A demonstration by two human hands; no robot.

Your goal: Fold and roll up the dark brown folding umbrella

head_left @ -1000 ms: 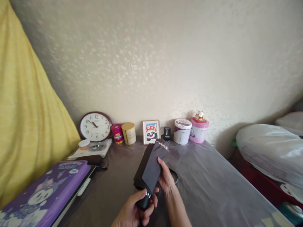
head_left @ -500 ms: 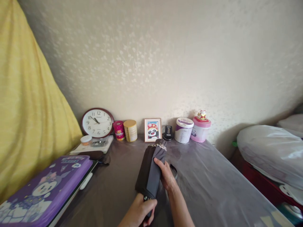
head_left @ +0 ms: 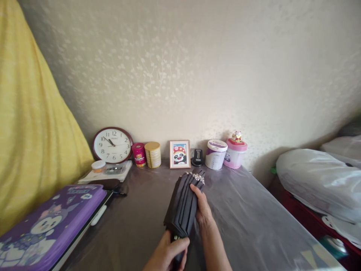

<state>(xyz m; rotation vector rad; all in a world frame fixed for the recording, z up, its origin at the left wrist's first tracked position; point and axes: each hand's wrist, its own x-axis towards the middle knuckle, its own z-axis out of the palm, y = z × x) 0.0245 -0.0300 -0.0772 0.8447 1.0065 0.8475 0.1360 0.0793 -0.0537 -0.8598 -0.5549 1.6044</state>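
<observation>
The umbrella (head_left: 180, 207) had turned between the two hands since the frame half a second earlier: a row of narrow pleats faced the camera where a broad flat panel had shown, and the dark strap loop seen earlier beside the right hand had gone from view. This was judged to leave the folds gathered but not yet bound.

The umbrella was held above the near middle of the tabletop (head_left: 248, 218), slanted, with its patterned far end pointing towards the wall. The left hand's (head_left: 170, 248) grip was clamped around the handle (head_left: 177, 259). The right hand's (head_left: 203, 207) grip was closed on the side of the canopy, thumb over the pleats; its fingers behind were hidden.

Containers stood along the wall. The red can (head_left: 139, 154) and the yellow can (head_left: 152, 155) were side by side, tops covered. Further right, the purple-and-white tub (head_left: 216, 154) and the pink tub (head_left: 235, 154) were both lidded, the latter bearing a figurine (head_left: 237, 136). The contents of all four could not be seen. At left, the small jar (head_left: 98, 166) had its white lid on and showed orange below it. The white bag (head_left: 318, 184) at far right was bulging; its filling could not be identified.
</observation>
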